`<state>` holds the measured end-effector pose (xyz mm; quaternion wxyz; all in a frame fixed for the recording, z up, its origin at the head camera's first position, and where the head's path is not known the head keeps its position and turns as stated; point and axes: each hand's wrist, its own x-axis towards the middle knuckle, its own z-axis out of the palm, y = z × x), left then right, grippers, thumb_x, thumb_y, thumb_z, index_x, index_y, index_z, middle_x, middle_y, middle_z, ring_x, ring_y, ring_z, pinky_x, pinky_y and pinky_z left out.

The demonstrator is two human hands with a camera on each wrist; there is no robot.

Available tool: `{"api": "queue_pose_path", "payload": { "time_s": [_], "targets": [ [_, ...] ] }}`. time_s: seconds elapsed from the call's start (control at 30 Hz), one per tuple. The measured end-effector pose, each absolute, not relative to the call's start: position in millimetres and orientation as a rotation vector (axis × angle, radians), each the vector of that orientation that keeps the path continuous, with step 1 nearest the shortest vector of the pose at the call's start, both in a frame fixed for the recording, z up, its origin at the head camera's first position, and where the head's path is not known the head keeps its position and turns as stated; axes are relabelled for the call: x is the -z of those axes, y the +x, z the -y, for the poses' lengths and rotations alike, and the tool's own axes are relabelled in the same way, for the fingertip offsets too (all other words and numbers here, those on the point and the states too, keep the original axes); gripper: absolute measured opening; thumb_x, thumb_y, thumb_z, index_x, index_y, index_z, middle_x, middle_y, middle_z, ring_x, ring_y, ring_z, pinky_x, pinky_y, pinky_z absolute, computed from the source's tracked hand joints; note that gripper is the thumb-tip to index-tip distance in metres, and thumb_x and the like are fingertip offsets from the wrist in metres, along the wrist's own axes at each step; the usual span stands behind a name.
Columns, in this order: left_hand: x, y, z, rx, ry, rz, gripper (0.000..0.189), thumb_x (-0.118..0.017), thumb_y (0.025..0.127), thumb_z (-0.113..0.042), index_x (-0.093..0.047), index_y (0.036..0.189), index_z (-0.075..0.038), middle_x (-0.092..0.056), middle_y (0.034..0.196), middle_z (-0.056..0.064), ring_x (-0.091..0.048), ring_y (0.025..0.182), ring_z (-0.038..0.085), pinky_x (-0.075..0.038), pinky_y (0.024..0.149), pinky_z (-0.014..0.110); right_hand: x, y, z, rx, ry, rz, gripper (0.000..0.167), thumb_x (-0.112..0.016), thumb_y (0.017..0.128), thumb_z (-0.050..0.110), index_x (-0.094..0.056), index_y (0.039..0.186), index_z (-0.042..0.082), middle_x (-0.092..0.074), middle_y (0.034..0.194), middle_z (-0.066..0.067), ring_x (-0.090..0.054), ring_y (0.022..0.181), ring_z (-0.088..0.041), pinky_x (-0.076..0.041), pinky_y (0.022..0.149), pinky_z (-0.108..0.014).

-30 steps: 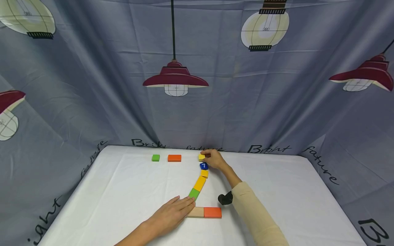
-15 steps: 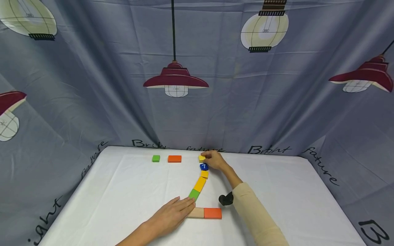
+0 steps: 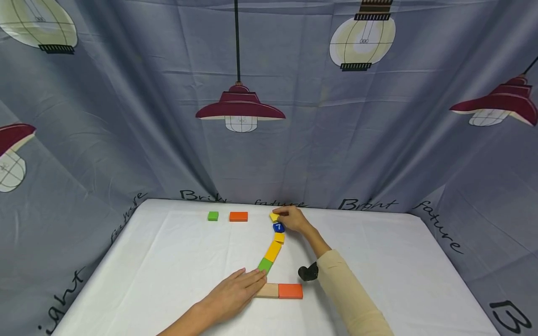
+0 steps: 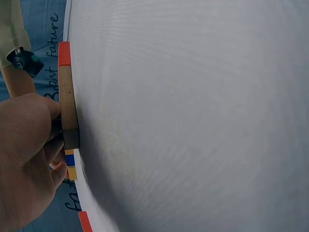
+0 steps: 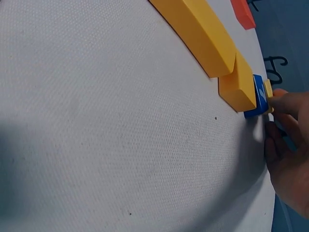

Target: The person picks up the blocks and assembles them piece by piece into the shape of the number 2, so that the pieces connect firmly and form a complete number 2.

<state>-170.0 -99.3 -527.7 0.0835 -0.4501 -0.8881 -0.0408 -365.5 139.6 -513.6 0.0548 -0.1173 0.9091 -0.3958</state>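
Note:
At the table's far side my right hand [image 3: 294,219] pinches a small yellow block [image 3: 274,217], which sits tilted against the blue block [image 3: 279,227] marked 7. From there a curved row runs toward me: a short yellow block [image 3: 279,238], a long yellow block [image 3: 272,251] and a green block [image 3: 265,264]. My left hand [image 3: 235,294] lies with extended fingers at the row's near end, fingertips on the green block. Under those fingers the left end of a wooden block [image 3: 268,290] is hidden. An orange block [image 3: 290,291] adjoins its right end.
A green block [image 3: 213,216] and an orange block [image 3: 238,216] lie apart near the back edge of the white table [image 3: 378,270]. Behind it hangs a grey-blue curtain [image 3: 294,158] printed with lamps. A black wrist camera [image 3: 308,271] sits at the right sleeve.
The small yellow block has turned slightly and come closer to the blue block under my right fingers. My left hand has stayed where it was.

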Motion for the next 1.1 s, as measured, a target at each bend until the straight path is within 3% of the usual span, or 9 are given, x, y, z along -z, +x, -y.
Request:
{"api": "queue_pose_path", "payload": {
  "time_s": [0.9,1.1],
  "targets": [
    [528.4,-171.1,99.5,0.164,-1.355,2.654,0.042,-0.057,0.102,-0.018,-0.055,0.144,-0.008,-0.048,0.151,0.003,-0.045,0.137,0.017,-0.043,0.107,0.046,513.9,-366.9,-137.8,1.165,-0.367,-2.746,0.029,-0.062,0.094,0.001,-0.076,0.117,0.011,-0.068,0.122,-0.008,-0.062,0.11,-0.025,-0.052,0.095,-0.042],
    [528.4,-171.2,99.4,0.17,-1.363,2.666,0.044,-0.058,0.102,-0.018,-0.054,0.144,-0.008,-0.047,0.152,0.003,-0.044,0.138,0.017,-0.043,0.107,0.046,514.3,-365.6,-136.4,1.172,-0.365,-2.742,0.029,-0.061,0.094,0.001,-0.076,0.117,0.011,-0.068,0.124,-0.01,-0.06,0.117,-0.028,-0.05,0.098,-0.044]
  ]
}}
